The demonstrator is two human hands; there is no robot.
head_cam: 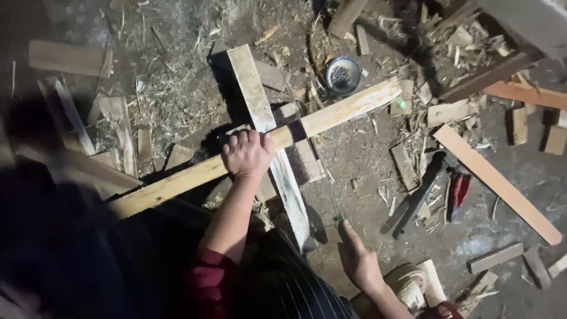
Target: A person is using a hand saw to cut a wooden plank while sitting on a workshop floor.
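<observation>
The left hand (247,153) clenches a long plank (254,150) where it crosses a pale board (269,139), apparently steadying it; the right hand (359,260), fingers released, reaches floorward below that crossing.

Long pale wooden plank (331,115) runs diagonally, low left to upper right. It lies across a whitish, paint-streaked board (266,127), forming a cross on the littered ground.

I see a dirt floor (366,171) strewn with wood chips and straw. A round blue tin (342,75) sits at upper centre, a long pale board (498,183) lies at right, dark tools (420,192) rest right of centre, and offcuts (495,258) lie at lower right.
</observation>
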